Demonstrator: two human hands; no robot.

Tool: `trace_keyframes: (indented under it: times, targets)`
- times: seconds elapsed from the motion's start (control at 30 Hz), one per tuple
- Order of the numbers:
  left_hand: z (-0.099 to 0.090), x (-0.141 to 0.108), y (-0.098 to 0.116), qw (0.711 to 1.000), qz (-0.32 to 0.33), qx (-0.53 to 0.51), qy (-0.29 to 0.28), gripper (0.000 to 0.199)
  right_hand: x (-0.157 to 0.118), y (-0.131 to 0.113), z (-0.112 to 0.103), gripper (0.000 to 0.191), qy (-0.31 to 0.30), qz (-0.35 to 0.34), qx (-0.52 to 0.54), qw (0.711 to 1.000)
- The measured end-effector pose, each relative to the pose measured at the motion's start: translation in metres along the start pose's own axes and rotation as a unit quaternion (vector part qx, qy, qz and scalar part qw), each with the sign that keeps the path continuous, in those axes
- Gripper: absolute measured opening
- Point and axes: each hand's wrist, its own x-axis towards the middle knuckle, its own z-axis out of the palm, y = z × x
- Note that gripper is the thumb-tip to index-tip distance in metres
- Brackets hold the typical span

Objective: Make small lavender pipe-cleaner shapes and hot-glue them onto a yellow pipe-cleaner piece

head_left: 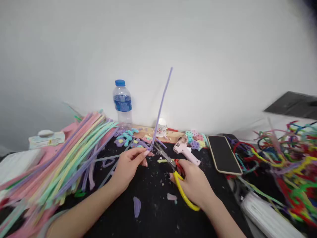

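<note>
My left hand [132, 165] pinches a purple pipe cleaner [162, 102] near its lower end, and the long part rises up and slightly right against the wall. In my right hand [192, 181] is a pair of scissors [184, 193] with yellow and red handles. Its blades point up and left, their tips close to the pipe cleaner just above my left fingertips. Whether the blades touch it I cannot tell. A pink glue gun [187, 152] lies just beyond my right hand. Small pipe-cleaner flowers [127, 136] in turquoise and purple lie behind my left hand.
A large bundle of pastel pipe cleaners [71, 158] spreads across the left. At the back stand a water bottle [123, 102] and a white cup [161, 127]. To the right lie a phone [224, 154] and tangled bright pipe cleaners [292, 165]. Purple scrap [137, 206] lies in front.
</note>
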Motion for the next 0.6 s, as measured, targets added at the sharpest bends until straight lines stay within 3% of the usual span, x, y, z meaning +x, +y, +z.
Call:
trace_keyframes:
  times: [0.6]
  targets:
    - [0.006, -0.007, 0.003, 0.998, 0.009, -0.024, -0.059, 0.017, -0.006, -0.022, 0.011, 0.028, 0.01, 0.01, 0.039, 0.999]
